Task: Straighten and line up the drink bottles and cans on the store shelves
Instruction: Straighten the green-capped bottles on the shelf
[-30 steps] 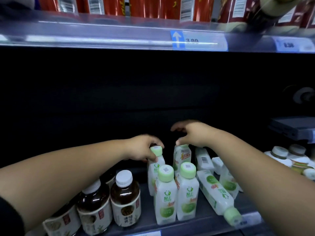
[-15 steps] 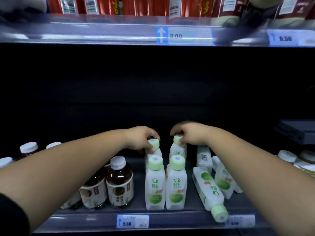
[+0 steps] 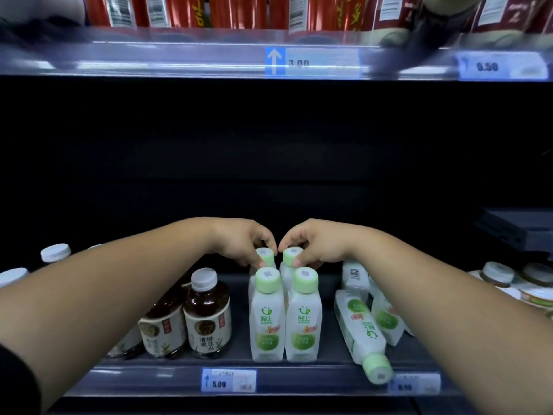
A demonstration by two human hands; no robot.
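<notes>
Shelf edge: nearest me, the lower shelf rail [image 3: 299,381] carries a blue price tag [image 3: 229,380] reading 5.00 and a blurred tag [image 3: 414,383] further right.
Fallen bottle: a white fallen bottle [image 3: 359,327] lies on its side with its green cap toward me, over the rail, just beside the blurred tag.
Front pair: the front left bottle [image 3: 266,316] and front right bottle [image 3: 303,317] stand upright, side by side and touching, labels facing me.
Tea bottles: left of that pair, a brown tea bottle [image 3: 208,316] with a white cap stands upright. A second tea bottle [image 3: 163,324] beside it is partly hidden by my left forearm.
Left hand: my left hand [image 3: 242,241] comes down from above, fingers curled round the green cap of the rear left bottle [image 3: 265,256], which stands right behind the front left bottle.
Right hand: my right hand [image 3: 314,244] pinches the cap of the rear right bottle [image 3: 292,256] the same way. The two caps sit close together, fingertips nearly meeting.
Tipped heap: behind the fallen bottle more white bottles lie over, one a barcode bottle [image 3: 354,274]. My right forearm covers the rest.
Far sides: white caps [image 3: 55,252] at far left and pale jars [image 3: 496,274] at far right, both too blurred to read.
Upper shelf: the upper shelf rail [image 3: 149,59] shows tags reading 3.00 and 5.50, with red packs [image 3: 233,10] above. I cannot tell whether they are cans or cartons.
</notes>
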